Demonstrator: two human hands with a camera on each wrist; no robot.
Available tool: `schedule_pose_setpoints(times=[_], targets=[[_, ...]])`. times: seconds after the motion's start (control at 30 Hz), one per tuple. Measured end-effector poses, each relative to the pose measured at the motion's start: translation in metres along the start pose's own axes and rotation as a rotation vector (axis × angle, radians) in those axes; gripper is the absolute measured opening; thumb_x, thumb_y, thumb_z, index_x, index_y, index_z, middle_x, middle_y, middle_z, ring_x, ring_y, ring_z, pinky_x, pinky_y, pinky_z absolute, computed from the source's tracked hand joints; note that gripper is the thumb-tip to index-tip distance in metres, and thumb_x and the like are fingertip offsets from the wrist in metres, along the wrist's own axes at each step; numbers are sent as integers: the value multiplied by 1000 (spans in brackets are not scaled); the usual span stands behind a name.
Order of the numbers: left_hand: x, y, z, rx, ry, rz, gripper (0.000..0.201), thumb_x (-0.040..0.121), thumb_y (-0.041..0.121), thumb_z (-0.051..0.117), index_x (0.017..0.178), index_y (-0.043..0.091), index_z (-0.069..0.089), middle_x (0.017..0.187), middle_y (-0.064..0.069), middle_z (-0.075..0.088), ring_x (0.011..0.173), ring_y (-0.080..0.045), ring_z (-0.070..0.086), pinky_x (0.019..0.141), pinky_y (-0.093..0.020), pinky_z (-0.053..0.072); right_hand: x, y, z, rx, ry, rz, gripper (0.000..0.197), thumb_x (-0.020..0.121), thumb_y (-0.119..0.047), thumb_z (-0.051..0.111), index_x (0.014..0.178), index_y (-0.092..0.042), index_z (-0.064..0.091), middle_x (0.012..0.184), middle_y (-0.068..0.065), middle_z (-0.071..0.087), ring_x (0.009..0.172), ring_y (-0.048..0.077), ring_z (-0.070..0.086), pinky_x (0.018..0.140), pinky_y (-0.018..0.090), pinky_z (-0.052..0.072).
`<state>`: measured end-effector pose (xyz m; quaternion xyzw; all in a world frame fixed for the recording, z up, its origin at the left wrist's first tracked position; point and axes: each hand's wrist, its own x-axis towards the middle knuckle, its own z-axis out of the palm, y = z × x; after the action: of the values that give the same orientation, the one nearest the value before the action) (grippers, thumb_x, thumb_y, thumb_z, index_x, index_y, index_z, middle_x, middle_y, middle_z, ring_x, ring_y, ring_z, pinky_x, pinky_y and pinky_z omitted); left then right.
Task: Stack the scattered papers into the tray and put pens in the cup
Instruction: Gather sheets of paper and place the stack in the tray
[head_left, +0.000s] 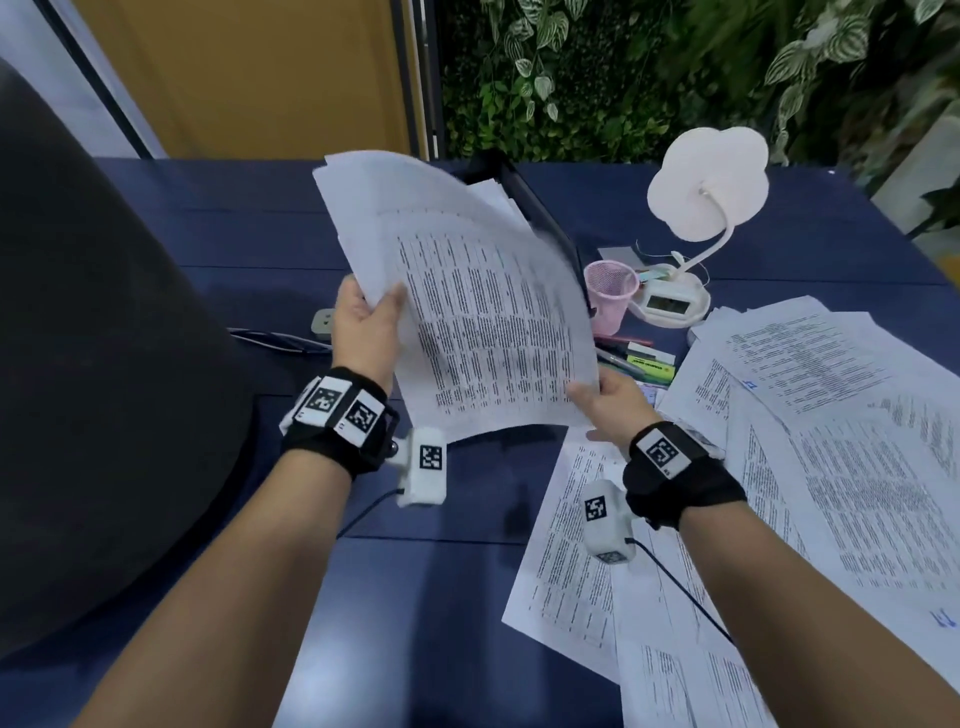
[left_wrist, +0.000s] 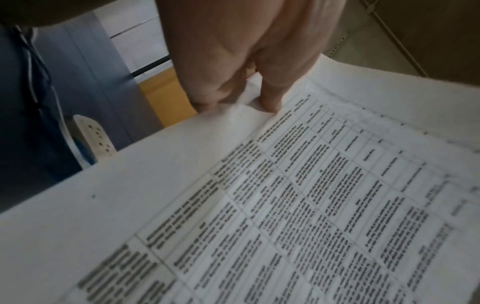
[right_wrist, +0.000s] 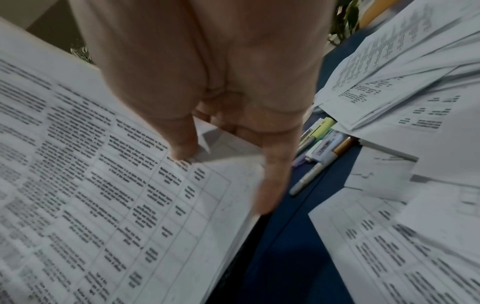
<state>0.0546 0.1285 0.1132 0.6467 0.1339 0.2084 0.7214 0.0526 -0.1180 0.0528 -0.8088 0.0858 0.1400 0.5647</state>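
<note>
Desk is dark blue; leaves at twelve o'clock; our left hand and right hand pinch papers.

White cloud-shaped desk lamp, power strip with cables, leafy plant wall, blue table

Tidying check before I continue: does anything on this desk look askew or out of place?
Yes. The sheaf of papers held by the left hand and right hand is fanned unevenly. Loose sheets sprawl overlapping on the table, and pens lie beside the pink cup.
</note>
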Motion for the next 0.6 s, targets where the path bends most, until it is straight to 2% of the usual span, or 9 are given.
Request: schedule_pose_setpoints(times=[0.03, 0.1, 0.2, 0.27, 0.37, 0.43, 0.5, 0.57, 0.6], targets=[[5, 2, 2, -5, 26, 4, 19, 88, 10, 58, 100, 23, 50, 106, -6, 67, 95, -17, 64, 94, -40, 50, 1, -4, -1, 59, -13, 22, 19, 95, -19, 53, 113, -18, 57, 106, 3, 60, 96, 24, 57, 77, 46, 55], [12, 4, 6, -30, 55, -8, 31, 90, 1, 55, 108, 21, 39, 98, -3, 65, 85, -12, 63, 86, -30, 51, 6, -11, -3, 143, 0, -4, 25, 96, -15, 50, 120, -18, 56, 111, 3, 60, 98, 25, 57, 63, 40, 57], [16, 1, 9, 141, 24, -12, 51, 89, -1, 54, 124, 21, 26, 103, 0, 62, 73, -10, 60, 68, -21, 50, 18, -24, -4, 204, 8, -9, 20, 96, -21, 49, 115, -26, 55, 118, 3, 61, 102, 28, 58, 55, 34, 54], [17, -5, 7, 328, -8, -3, 55, 87, -1, 55, 128, 21, 27, 112, -1, 57, 72, -7, 58, 60, -10, 46, 28, -35, -4, 268, -10, 19, 22, 97, -24, 47, 118, -27, 53, 116, 1, 60, 99, 26, 59, 56, 36, 55], [21, -16, 5, 557, -134, 27, 41, 86, 0, 57, 121, 19, 44, 104, -2, 54, 67, -2, 48, 53, -4, 40, 45, -55, -6, 220, 13, -33, 18, 97, -22, 46, 113, -25, 52, 96, -3, 62, 82, 19, 60, 56, 32, 53], [25, -19, 4, 661, -162, 23, 30, 89, 5, 57, 115, 18, 53, 93, 0, 51, 62, -4, 43, 61, -14, 42, 57, -67, -6, 151, 20, -82, 20, 96, -14, 46, 114, -20, 52, 99, -2, 64, 85, 20, 63, 61, 34, 54], [30, -16, 5, 708, -128, 20, 28, 92, 8, 54, 118, 18, 56, 91, 4, 49, 70, 2, 42, 75, -18, 41, 71, -73, -5, 66, 10, -116, 31, 90, -4, 47, 120, -13, 51, 116, 7, 63, 100, 27, 63, 57, 30, 53], [35, -12, 7, 839, -140, 65, 32, 94, 15, 53, 125, 21, 54, 103, 1, 54, 92, -6, 48, 89, -19, 36, 85, -78, -5, -33, 50, -160, 35, 86, 1, 48, 119, -9, 52, 118, 11, 62, 101, 29, 64, 53, 29, 55], [38, -10, 9, 947, -167, 111, 36, 94, 19, 54, 129, 24, 53, 113, -3, 55, 107, -15, 48, 98, -27, 34, 91, -82, -6, -70, 94, -176, 34, 85, 1, 50, 118, -8, 54, 114, 11, 63, 96, 27, 65, 56, 29, 58]])
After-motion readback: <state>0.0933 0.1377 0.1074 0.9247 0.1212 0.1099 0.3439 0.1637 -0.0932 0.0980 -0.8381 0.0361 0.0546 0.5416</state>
